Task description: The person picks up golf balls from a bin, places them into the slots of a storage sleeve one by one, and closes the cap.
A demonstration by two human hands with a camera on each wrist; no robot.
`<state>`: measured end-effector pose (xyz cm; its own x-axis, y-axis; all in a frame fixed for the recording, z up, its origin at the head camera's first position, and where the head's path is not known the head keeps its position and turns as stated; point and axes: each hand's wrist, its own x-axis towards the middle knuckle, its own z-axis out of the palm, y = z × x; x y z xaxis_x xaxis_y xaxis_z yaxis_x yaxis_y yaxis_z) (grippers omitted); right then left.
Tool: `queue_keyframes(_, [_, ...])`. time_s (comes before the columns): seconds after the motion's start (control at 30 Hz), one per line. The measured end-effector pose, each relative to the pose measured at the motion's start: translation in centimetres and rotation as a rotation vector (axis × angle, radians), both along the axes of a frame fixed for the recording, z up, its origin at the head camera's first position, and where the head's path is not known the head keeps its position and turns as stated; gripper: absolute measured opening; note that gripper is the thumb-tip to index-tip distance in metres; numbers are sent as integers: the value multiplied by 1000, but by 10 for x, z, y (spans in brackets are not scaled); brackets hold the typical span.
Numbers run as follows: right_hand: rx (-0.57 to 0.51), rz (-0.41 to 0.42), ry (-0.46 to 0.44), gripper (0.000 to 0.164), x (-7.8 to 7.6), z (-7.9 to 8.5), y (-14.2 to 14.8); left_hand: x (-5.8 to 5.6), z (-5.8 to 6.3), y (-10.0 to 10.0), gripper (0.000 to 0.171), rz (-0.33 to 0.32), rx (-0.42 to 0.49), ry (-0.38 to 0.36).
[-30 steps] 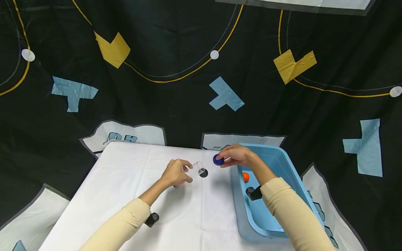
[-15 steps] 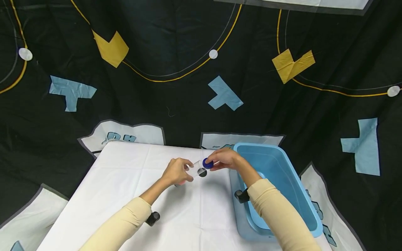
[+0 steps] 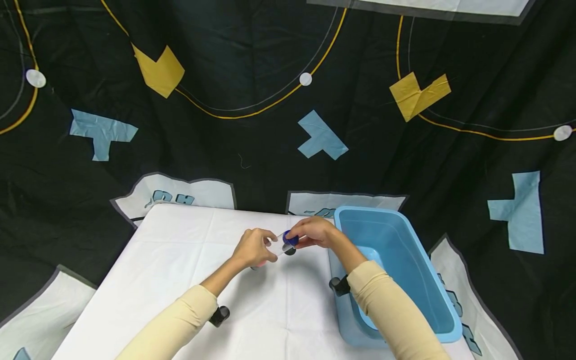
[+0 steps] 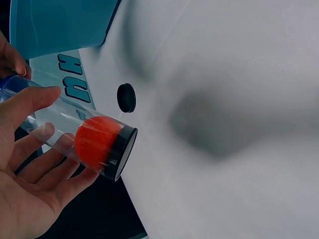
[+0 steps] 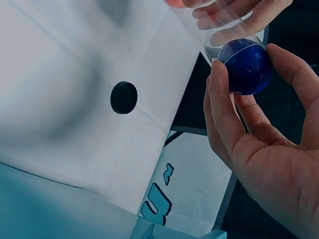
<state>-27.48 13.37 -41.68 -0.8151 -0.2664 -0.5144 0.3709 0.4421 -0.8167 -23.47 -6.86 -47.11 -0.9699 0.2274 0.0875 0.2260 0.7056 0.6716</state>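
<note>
My left hand (image 3: 254,248) is curled round a clear tube (image 4: 67,117), thumb on one side and fingers on the other; my right hand (image 3: 312,231) pinches a blue ball (image 5: 247,67) between thumb and fingers. The tube is held tilted above the surface (image 3: 243,320), its closed end toward the near left and its open end toward the far right. The blue ball is at that open end, the rim crossing it. Inside the tube, an orange ball (image 4: 92,142) rests against the black cap (image 4: 119,154) of the closed end. A loose black disc (image 5: 123,97) lies on the white-covered surface, below the tube and apart from both my hands. To the right stands a light-blue bin (image 3: 346,320), partly hidden by my right forearm. A black mount (image 3: 220,316) is worn at my left wrist, another at my right. On the far side hangs a black backdrop (image 3: 252,165) bearing yellow and blue patches.
</note>
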Motion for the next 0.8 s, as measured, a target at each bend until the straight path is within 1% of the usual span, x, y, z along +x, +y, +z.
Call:
queue_keyframes(0.17, [22, -1, 11, 35, 1, -1, -2, 0, 1, -1, 44, 8, 2, -1])
queue_keyframes(0.33, [-1, 8, 11, 32, 0, -1, -1, 0, 1, -1, 44, 7, 8, 0])
queue_keyframes(0.47, [-19, 23, 19, 31, 0, 2, 5, 0, 1, -2, 43, -2, 20, -15])
queue_keyframes(0.6, [-16, 9, 37, 34, -1, 10, 20, 1, -2, -4, 44, 4, 30, -37])
queue_keyframes(0.73, [-5, -28, 50, 39, -6, 23, 43, 1, -5, -8, 44, 11, 36, -37])
queue_keyframes(0.8, [1, -29, 63, 39, -8, 27, 57, 1, -5, -10, 44, 13, 40, -33])
